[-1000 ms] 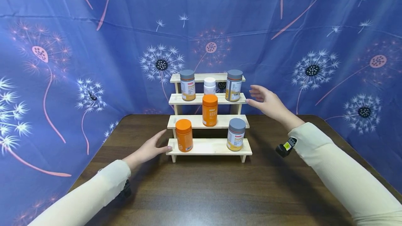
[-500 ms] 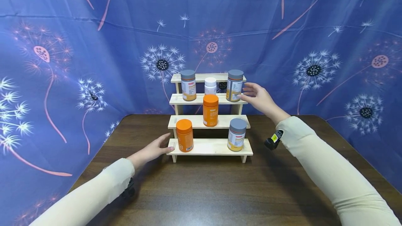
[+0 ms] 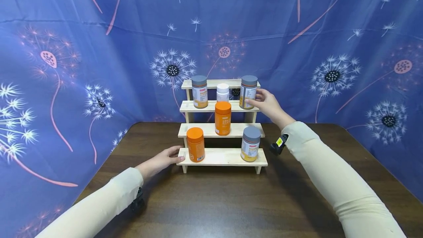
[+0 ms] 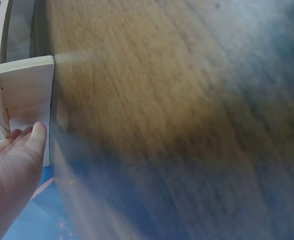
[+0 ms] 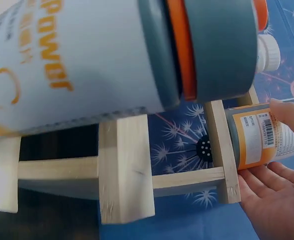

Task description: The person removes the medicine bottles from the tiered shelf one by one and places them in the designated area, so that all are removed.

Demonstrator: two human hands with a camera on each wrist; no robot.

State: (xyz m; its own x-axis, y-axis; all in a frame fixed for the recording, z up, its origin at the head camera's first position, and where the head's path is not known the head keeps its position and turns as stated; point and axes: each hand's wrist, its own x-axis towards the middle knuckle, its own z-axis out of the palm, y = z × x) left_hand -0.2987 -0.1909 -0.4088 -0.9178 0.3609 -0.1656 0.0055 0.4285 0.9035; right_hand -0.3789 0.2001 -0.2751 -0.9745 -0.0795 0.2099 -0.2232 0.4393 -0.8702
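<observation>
A wooden tiered rack (image 3: 224, 157) bears several bottles and jars. My left hand (image 3: 161, 162) grips the left end of its lowest shelf, thumb over the front corner; the left wrist view shows the fingers against the rack's side (image 4: 29, 95). Beside that hand stands an orange jar (image 3: 196, 146). On the second shelf from the top, at the right, is a grey-lidded jar (image 3: 248, 93). My right hand (image 3: 268, 106) holds this jar, its thumb on one side and the fingers on the other (image 5: 266, 180). The jar is upright on its shelf.
Another grey-lidded jar (image 3: 199, 93) stands at the upper left, a white bottle (image 3: 223, 93) between the two. A second orange jar (image 3: 223, 119) is mid-rack, and a grey-lidded jar (image 3: 250, 145) at lower right. Behind the brown table (image 3: 211, 201) hangs a blue dandelion cloth (image 3: 281, 58).
My right hand has moved left from beside the rack and closed round the upper right grey-lidded jar. My left hand has shifted slightly right onto the lowest shelf's end.
</observation>
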